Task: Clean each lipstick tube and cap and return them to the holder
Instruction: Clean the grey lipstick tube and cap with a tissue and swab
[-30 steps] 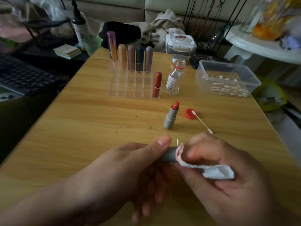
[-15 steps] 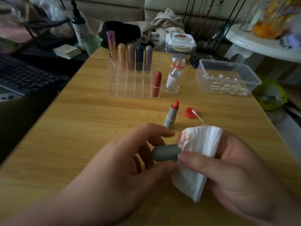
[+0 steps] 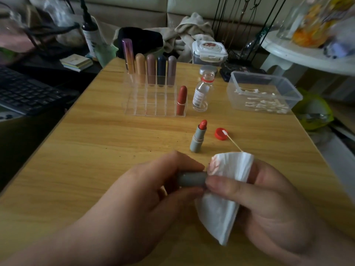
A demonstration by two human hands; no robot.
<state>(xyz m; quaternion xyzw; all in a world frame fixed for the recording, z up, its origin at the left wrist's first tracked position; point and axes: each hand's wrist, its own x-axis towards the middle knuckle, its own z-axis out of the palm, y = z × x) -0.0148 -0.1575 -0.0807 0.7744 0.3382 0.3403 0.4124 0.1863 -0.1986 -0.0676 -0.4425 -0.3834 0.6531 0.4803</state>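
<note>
Hands before open lipstick, swab.

**Dim room, cluttered edges**

A wooden table fills the middle. Behind it runs a pale sofa with crumpled cloth on it. A dark keyboard sits left, a white round table right. Light is low.

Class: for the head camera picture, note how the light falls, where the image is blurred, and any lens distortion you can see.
Head view: dim light, left side darkest around the keyboard; upper right corner smeared; table edges splay from the wide lens; grey cap and tissue at the hands look soft.
</note>
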